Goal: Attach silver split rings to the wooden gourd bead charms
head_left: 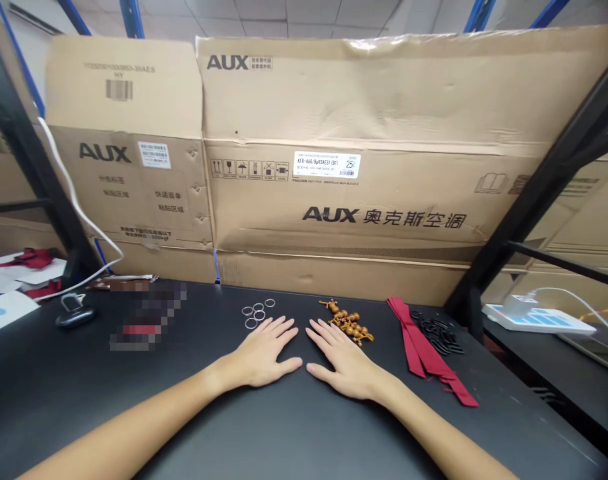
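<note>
Big AUX cardboard boxes (334,167) back the black tabletop (294,427). The left hand (261,357) and right hand (347,363) lie flat on it, fingers spread, holding nothing. A heap of glossy brown gourd beads (349,322) lies just beside the right fingers, and thin silver rings (257,313) lie just beyond the left.

Both hands flat on black table (84,400), left hand (262,357) near metal rings (257,313), right hand (345,363) touching wooden beads (348,322)

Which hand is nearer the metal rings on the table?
Left. The left hand lies flat with its fingertips just short of the metal rings; the right hand lies flat further right, by the wooden beads.
</note>
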A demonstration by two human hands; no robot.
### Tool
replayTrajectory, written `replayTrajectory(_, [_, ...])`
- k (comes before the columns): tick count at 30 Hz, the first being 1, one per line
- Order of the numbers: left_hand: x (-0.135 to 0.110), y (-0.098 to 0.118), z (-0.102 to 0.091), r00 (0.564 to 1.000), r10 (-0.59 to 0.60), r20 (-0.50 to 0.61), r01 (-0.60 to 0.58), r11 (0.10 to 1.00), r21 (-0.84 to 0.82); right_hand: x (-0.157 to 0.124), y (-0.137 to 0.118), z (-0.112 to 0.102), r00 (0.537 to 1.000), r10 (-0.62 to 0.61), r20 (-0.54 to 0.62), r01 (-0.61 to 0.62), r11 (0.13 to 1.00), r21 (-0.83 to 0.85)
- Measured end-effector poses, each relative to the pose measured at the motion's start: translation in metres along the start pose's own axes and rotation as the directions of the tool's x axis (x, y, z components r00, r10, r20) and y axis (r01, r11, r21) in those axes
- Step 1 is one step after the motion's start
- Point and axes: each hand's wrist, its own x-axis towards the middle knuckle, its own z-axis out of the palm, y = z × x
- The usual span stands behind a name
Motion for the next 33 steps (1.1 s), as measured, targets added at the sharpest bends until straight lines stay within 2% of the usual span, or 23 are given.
replayTrajectory(12, [-0.0005, 0.0025, -0.0027, 1.0, -0.004, 0.0, 0.004, 1.0, -0.002, 0.0002, -0.0001, 0.0003, 0.999, -0.015, -0.031, 0.015, 1.0, 0.008])
replayTrajectory(21, [0.0003, 0.0023, -0.0029, 0.999, -0.011, 0.034, 0.01, 1.0, 0.027, 0.0002, 0.0012, 0.0016, 1.0, -0.009, -0.014, 0.009, 1.0, -0.002])
replayTrajectory(33, [-0.0003, 0.0052, -0.0053, 1.0, 0.012, 0.007, -0.012, 0.999, 0.034, 0.0002, -0.0005, -0.0006, 1.0, -0.003, 0.0, 0.003, 1.0, -0.001])
